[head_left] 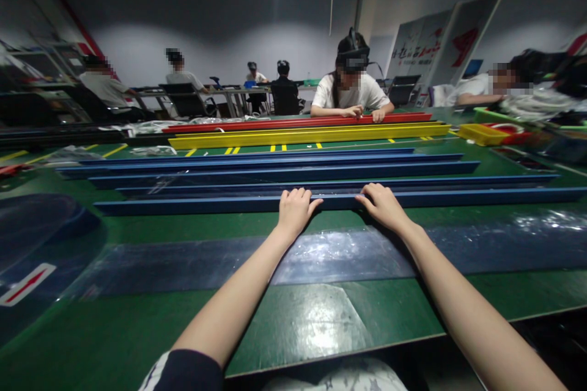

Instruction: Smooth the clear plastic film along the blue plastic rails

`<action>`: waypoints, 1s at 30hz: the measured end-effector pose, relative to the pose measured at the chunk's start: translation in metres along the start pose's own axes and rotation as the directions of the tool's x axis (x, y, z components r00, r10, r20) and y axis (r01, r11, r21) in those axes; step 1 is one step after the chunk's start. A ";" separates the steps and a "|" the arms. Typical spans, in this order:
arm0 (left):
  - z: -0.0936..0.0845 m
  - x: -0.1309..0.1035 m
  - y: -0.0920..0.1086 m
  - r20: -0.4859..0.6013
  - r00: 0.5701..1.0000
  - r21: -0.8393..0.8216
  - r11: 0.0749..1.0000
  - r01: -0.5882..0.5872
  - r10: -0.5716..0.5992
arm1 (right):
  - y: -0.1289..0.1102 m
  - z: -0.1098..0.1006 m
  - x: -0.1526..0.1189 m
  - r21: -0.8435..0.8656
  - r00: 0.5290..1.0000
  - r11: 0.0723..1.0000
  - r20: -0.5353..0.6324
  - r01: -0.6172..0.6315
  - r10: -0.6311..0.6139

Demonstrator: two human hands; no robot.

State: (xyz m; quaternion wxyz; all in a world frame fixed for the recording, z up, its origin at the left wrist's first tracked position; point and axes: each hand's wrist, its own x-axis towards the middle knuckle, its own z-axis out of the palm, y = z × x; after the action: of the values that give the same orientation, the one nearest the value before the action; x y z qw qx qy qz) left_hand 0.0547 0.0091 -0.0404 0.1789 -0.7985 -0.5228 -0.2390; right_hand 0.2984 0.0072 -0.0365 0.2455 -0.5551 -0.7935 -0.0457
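Two bare hands at work on a green table [316, 324], seen from the worker's head. The left hand [296, 211] and the right hand [380, 203] grip the nearest blue strip [183, 206], fingers curled over its upper edge and thumbs on the side toward the table's near edge; a short length of the strip shows between them. This strip lies lengthwise across the table, roughly parallel to that edge. A clear film [339, 253] lies flat between strip and near edge, passing beneath the forearms. A bulky blue object [41, 238] with a red-marked label [27, 285] occupies the table's left side. Beyond the hands lie further blue strips [284, 173], then a yellow strip [316, 135] and a red strip [257, 124], where a co-worker [351, 95] leans in from the far edge. A yellow tray [481, 134] stands toward the far right corner.
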 end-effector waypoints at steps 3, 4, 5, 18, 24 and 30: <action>0.000 0.000 0.000 0.000 1.000 0.001 1.000 0.000 0.000 | 0.000 0.000 0.000 0.001 1.000 1.000 -0.002 0.002 -0.002; 0.000 0.000 0.000 0.000 1.000 0.002 1.000 -0.001 0.001 | 0.000 0.000 0.000 0.001 1.000 1.000 -0.002 0.003 -0.003; 0.000 0.000 0.000 0.001 1.000 0.004 1.000 -0.001 0.001 | 0.000 0.000 0.000 0.000 1.000 1.000 -0.004 0.004 -0.004; 0.002 0.000 0.000 -0.001 1.000 0.018 1.000 0.000 0.000 | 0.000 0.000 0.000 0.004 1.000 1.000 -0.001 0.006 -0.006; 0.001 0.000 0.000 0.013 1.000 0.013 1.000 0.006 -0.007 | 0.000 0.000 0.000 0.004 1.000 1.000 0.001 0.006 -0.006; 0.001 0.000 -0.001 0.006 1.000 0.005 1.000 0.006 -0.006 | 0.000 0.000 0.000 0.008 1.000 1.000 0.003 0.005 -0.005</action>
State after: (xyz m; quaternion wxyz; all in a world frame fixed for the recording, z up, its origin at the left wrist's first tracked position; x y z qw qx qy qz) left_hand 0.0544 0.0098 -0.0418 0.1787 -0.7972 -0.5264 -0.2355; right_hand 0.2986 0.0074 -0.0365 0.2462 -0.5523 -0.7953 -0.0424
